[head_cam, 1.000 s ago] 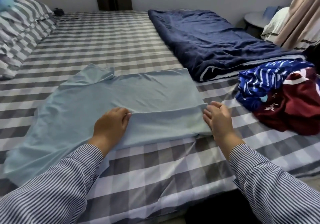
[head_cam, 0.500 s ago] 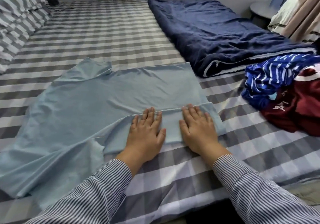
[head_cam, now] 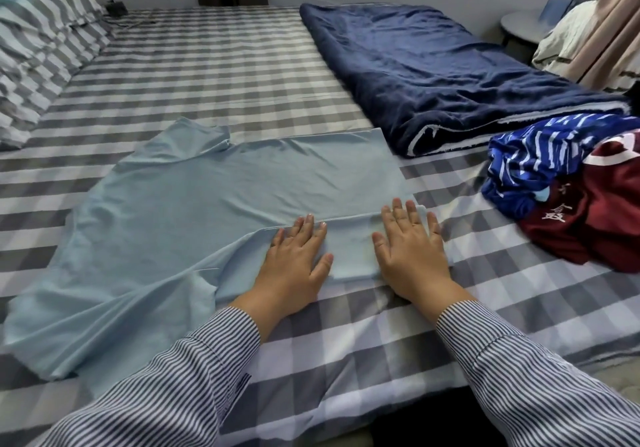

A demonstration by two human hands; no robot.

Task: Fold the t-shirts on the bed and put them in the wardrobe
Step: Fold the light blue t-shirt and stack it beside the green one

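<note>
A light blue t-shirt (head_cam: 194, 211) lies spread on the checked bed (head_cam: 214, 76), its near edge folded over into a narrow band. My left hand (head_cam: 298, 259) lies flat on the left part of that folded band, fingers straight. My right hand (head_cam: 410, 249) presses flat on the band's right end, fingers spread. To the right sits a heap of unfolded shirts: a blue and white striped one (head_cam: 533, 159) and a dark red one (head_cam: 595, 218).
A folded navy blanket (head_cam: 433, 69) lies along the bed's right side beyond the shirt. Striped pillows (head_cam: 38, 48) are stacked at the far left. A small round table (head_cam: 519, 25) and beige fabric (head_cam: 602, 27) stand past the bed at the right.
Both hands went from holding the edge of the folded band to lying flat on it, close together. They have since slid slightly apart along the band.
</note>
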